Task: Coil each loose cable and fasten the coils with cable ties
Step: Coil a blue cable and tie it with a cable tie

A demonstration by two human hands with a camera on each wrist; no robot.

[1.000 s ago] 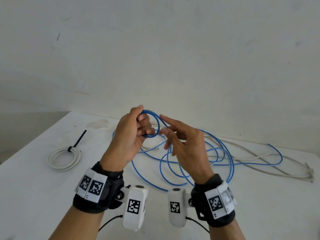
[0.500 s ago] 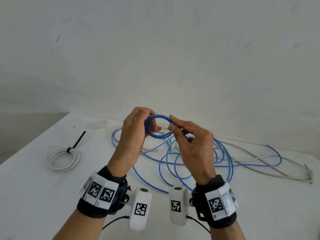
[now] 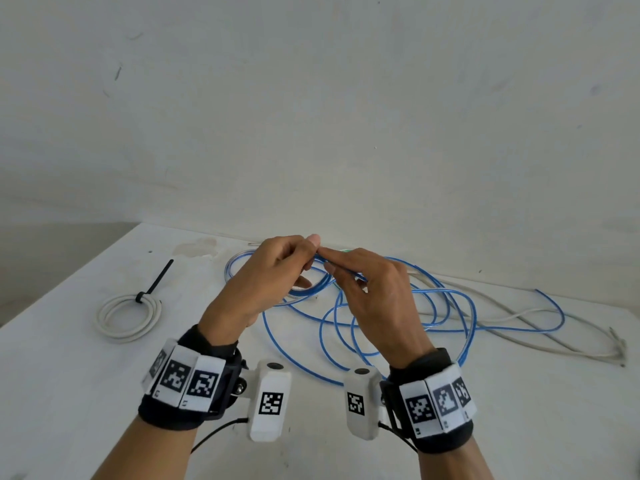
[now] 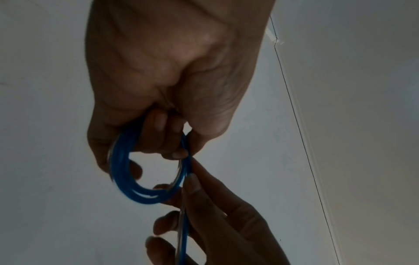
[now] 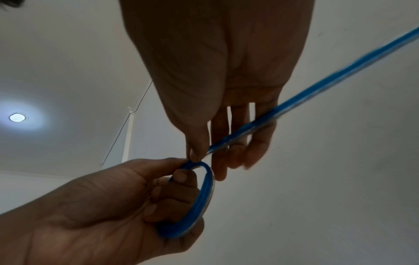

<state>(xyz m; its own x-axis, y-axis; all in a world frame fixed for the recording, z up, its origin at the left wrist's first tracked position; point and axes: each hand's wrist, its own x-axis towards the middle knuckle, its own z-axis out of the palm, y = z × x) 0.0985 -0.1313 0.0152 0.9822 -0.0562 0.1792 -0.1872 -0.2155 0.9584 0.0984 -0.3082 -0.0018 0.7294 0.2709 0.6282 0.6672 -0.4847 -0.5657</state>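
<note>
The left hand (image 3: 266, 278) curls its fingers (image 4: 158, 125) around a small round coil (image 4: 136, 179) of glossy blue cable (image 3: 346, 327), held above the matte white desk (image 3: 69, 393). The right hand (image 3: 377, 299) pinches the smooth strand running off the coil between thumb and forefinger. The rest sprawls in loose loops at 12 o'clock, across a thin grey cable (image 3: 571, 344). At 9 o'clock lies a white cable ring (image 3: 128, 317) cinched by a black cable tie (image 3: 157, 280).
</note>
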